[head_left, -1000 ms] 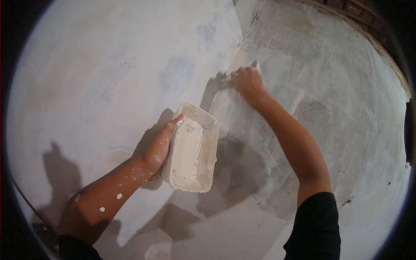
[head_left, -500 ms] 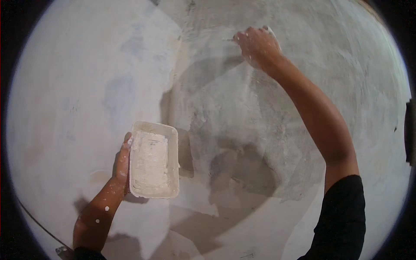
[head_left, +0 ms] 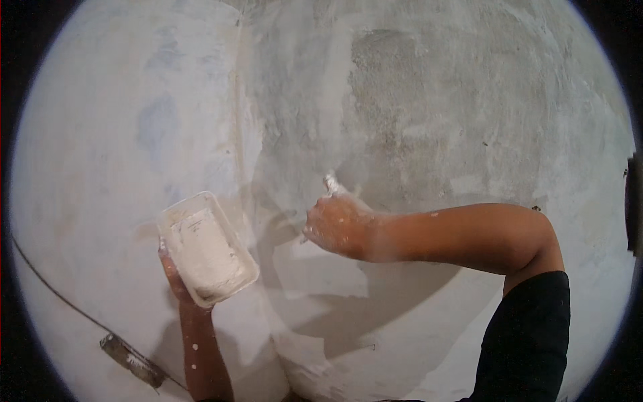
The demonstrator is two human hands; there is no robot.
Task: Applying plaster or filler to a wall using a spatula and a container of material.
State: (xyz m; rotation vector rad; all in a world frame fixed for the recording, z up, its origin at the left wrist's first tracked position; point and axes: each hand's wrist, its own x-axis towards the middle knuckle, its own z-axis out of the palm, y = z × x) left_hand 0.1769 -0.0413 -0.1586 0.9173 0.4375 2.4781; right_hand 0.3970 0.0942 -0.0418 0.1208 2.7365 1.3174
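My left hand [head_left: 173,276] grips a pale rectangular plastic tub [head_left: 245,260] by its left side and underside, with the fingers mostly hidden. Inside the tub lies creamy white putty [head_left: 204,248]; the tub is tilted, its open face toward me. To the right of it, my right hand [head_left: 340,224] is closed round a putty knife [head_left: 330,182] smeared white. Most of the knife is hidden by the fist, and whether its blade touches the wall I cannot tell. White specks dot both hands and forearms.
A wall corner runs down between a whitish wall [head_left: 100,167] on the left and a patchy grey wall [head_left: 429,114] on the right. At lower left a dark cable [head_left: 57,291] passes a grimy, white-splashed block [head_left: 132,362]. My arm's shadow falls below my right hand.
My right hand has come down and left from high on the grey wall, the elbow now bent. The tub has shifted left and tilted to the left. The view has also shifted.
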